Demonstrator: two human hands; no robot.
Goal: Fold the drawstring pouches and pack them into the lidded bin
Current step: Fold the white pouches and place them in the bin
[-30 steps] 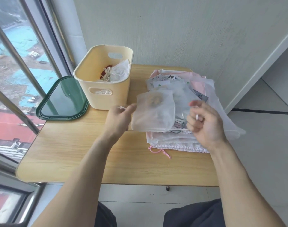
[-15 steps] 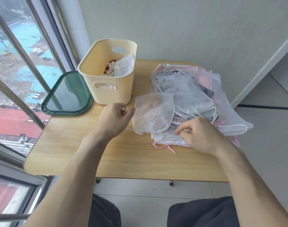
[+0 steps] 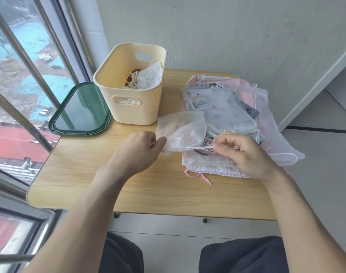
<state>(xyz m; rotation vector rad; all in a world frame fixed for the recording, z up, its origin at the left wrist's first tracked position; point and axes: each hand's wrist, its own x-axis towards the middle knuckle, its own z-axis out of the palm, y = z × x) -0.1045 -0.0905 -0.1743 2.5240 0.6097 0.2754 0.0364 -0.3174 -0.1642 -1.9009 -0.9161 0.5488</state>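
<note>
Small see-through pouch (image 3: 181, 133) held up just over the middle of the wooden table (image 3: 85, 174), right in front of the yellow bin (image 3: 132, 107). Left hand (image 3: 139, 149) curled tight, pinching the pouch's left bottom corner between thumb and fingers. Right hand (image 3: 245, 152) on the other side, fingers together, pinching a thin white string (image 3: 195, 148) that runs straight across from the pouch's bottom edge.

Yellow bin standing open near the far left part of the table, close to the wall. Inside it, a white pouch (image 3: 148, 77) with tied strings, and something red under it. Dark green lid (image 3: 80, 111) lying flat at the far left edge, touching the bin's left side and sticking out a bit past the table.

Pile of more pouches (image 3: 223, 113) spread on the right side of the table: white ones, pink ones, one with little pictures. Some hanging over the right edge. Pink cord (image 3: 197, 176) poking out from the pile's near side.
</note>
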